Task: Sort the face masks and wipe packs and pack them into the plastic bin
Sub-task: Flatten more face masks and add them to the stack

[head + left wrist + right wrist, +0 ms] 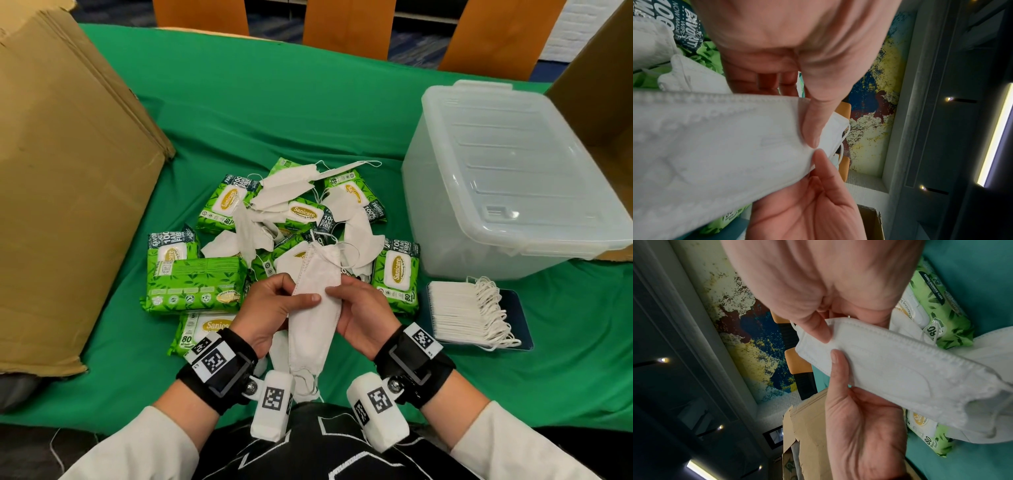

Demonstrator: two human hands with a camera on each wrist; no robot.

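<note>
The green wipe packs point(396, 274) carry the readable print. The brand "Sanicare" sits in a gold oval on the white flap of the pack at the right, with "100" and "FIBE" on its dark top band and "80" at its lower corner. Another pack point(226, 205) farther back shows "Sanicare", "100" and "80" too. The pack point(202, 330) nearest the left wrist reads "Sanicare". In the right wrist view a pack point(937, 305) reads "100% BAMBOO FIBERS" and "80". The black-and-white square code markers point(215, 361) on the wrist bands carry no readable words.
</note>
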